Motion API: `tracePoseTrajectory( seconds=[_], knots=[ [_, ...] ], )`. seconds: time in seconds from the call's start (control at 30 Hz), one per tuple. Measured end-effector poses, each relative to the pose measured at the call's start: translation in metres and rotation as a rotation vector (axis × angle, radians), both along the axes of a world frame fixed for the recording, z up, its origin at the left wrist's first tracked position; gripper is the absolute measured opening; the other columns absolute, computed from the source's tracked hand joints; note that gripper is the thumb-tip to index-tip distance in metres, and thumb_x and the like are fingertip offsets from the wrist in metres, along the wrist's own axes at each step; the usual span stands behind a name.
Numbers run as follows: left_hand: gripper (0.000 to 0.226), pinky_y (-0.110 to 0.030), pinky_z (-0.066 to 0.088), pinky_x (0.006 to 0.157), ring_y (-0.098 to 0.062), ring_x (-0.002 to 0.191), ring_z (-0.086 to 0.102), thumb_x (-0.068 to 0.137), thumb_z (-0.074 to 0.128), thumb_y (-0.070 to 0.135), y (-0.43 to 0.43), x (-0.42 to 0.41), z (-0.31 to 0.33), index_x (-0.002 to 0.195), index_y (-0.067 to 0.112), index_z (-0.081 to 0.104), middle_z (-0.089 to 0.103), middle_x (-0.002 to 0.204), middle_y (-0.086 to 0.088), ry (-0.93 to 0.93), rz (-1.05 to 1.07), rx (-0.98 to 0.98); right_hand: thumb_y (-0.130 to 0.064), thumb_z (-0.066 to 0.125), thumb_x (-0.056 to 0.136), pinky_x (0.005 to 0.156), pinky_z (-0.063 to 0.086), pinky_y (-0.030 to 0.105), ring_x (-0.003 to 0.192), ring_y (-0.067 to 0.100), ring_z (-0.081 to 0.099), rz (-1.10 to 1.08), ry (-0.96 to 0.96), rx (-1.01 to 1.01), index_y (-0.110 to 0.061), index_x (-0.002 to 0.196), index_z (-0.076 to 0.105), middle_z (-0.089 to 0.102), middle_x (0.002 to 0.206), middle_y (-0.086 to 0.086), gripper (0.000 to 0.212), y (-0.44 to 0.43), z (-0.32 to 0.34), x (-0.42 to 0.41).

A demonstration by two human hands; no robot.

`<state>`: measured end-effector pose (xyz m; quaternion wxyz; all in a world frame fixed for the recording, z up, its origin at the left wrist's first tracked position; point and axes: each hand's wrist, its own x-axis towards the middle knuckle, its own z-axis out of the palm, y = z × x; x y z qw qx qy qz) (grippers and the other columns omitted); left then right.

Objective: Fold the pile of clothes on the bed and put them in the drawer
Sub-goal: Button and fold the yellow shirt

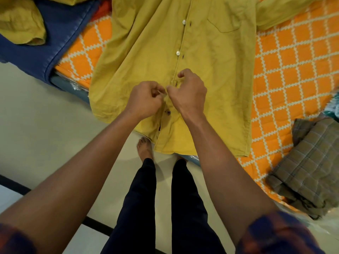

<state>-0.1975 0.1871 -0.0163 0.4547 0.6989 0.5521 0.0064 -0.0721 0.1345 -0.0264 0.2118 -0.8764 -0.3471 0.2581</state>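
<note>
A mustard-yellow button shirt [146, 52] lies spread front-up on the bed, its hem hanging over the near edge. My left hand [145, 99] and my right hand [189, 94] meet at the shirt's button strip near the lower buttons. Each hand pinches the fabric of the strip between curled fingers and thumb. Two white buttons sit done up higher on the strip, and a dark button shows just below my hands.
The bed carries an orange sheet with a white diamond pattern [286, 79]. A folded grey-brown checked cloth [308, 167] lies at the right edge. A blue garment [60, 33] and another yellow garment [20, 21] lie at the back left. The pale floor [45, 125] and my legs are below.
</note>
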Motion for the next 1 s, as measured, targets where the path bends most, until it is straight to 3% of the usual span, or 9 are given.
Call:
tracePoseTrajectory(
  seconds=[0.07,0.17,0.27,0.33,0.4,0.47,0.57,0.77,1.0],
  knots=[
    [0.023,-0.018,0.048,0.070,-0.011,0.076,0.062,0.091,0.057,0.007,0.011,0.010,-0.003,0.105,0.011,0.074,0.072,0.090,-0.001,0.000,-0.009,0.088,-0.032,0.071,0.079,0.067,0.035,0.028,0.083,0.020,0.058,0.069,-0.041,-0.084,-0.017,0.107,0.061,0.059,0.098,-0.001,0.033,0.007,-0.006,0.001],
    [0.032,-0.028,0.051,0.084,-0.021,0.095,0.067,0.088,0.056,0.004,0.022,0.027,-0.009,0.115,0.011,0.073,0.073,0.107,-0.006,0.001,-0.199,0.151,-0.029,0.066,0.082,0.062,0.036,0.032,0.074,0.024,0.058,0.033,-0.046,-0.101,-0.014,0.091,0.060,0.062,0.084,0.000,0.019,0.007,-0.004,0.004],
    [0.029,-0.033,0.051,0.081,-0.025,0.096,0.066,0.090,0.057,0.006,0.026,0.040,-0.014,0.112,0.012,0.074,0.072,0.105,-0.008,0.028,-0.352,0.196,-0.026,0.066,0.082,0.059,0.042,0.034,0.065,0.022,0.059,-0.148,0.077,-0.066,-0.009,0.076,0.067,0.065,0.067,0.001,0.017,-0.001,0.001,0.011],
    [0.025,-0.032,0.049,0.080,-0.026,0.099,0.066,0.092,0.059,0.009,0.030,0.042,-0.019,0.111,0.013,0.075,0.072,0.106,-0.007,0.069,-0.405,0.224,-0.022,0.067,0.084,0.056,0.042,0.028,0.065,0.016,0.063,-0.248,0.136,-0.055,-0.010,0.074,0.071,0.068,0.065,0.001,0.016,-0.007,0.002,0.010],
    [0.021,-0.033,0.049,0.080,-0.025,0.100,0.064,0.093,0.062,0.013,0.034,0.043,-0.025,0.110,0.015,0.073,0.068,0.108,-0.007,0.102,-0.410,0.234,-0.019,0.066,0.085,0.053,0.040,0.021,0.063,0.016,0.064,-0.282,0.165,-0.061,-0.010,0.073,0.072,0.068,0.064,0.000,0.016,-0.012,0.001,0.006],
    [0.020,-0.035,0.049,0.080,-0.026,0.101,0.062,0.093,0.062,0.013,0.035,0.044,-0.027,0.111,0.015,0.070,0.063,0.110,-0.008,0.129,-0.410,0.231,-0.019,0.067,0.085,0.055,0.042,0.023,0.062,0.017,0.064,-0.319,0.203,-0.059,-0.010,0.072,0.071,0.067,0.062,0.000,0.016,-0.010,0.000,0.003],
    [0.020,-0.035,0.046,0.073,-0.027,0.098,0.060,0.094,0.057,0.011,0.035,0.047,-0.025,0.109,0.016,0.069,0.059,0.111,-0.008,0.188,-0.453,0.229,-0.017,0.068,0.086,0.056,0.045,0.021,0.055,0.006,0.061,-0.358,0.260,-0.014,-0.018,0.069,0.068,0.062,0.057,-0.008,0.016,-0.005,-0.001,0.001],
    [0.020,-0.035,0.054,0.074,-0.024,0.089,0.065,0.083,0.056,0.001,0.039,0.053,-0.023,0.090,0.015,0.068,0.068,0.094,-0.004,0.160,-0.394,0.135,-0.011,0.065,0.080,0.064,0.053,0.037,0.063,0.024,0.064,-0.282,0.186,-0.007,-0.011,0.076,0.073,0.067,0.061,0.004,0.009,0.002,-0.005,-0.007],
    [0.012,-0.024,0.054,0.078,-0.013,0.084,0.068,0.087,0.068,0.004,0.041,0.051,-0.028,0.094,0.009,0.077,0.069,0.086,0.002,0.011,-0.157,0.001,-0.026,0.074,0.088,0.063,0.048,0.028,0.068,0.016,0.067,-0.305,0.250,-0.030,-0.019,0.074,0.072,0.062,0.059,-0.011,0.015,0.005,-0.014,0.004]
  ],
)
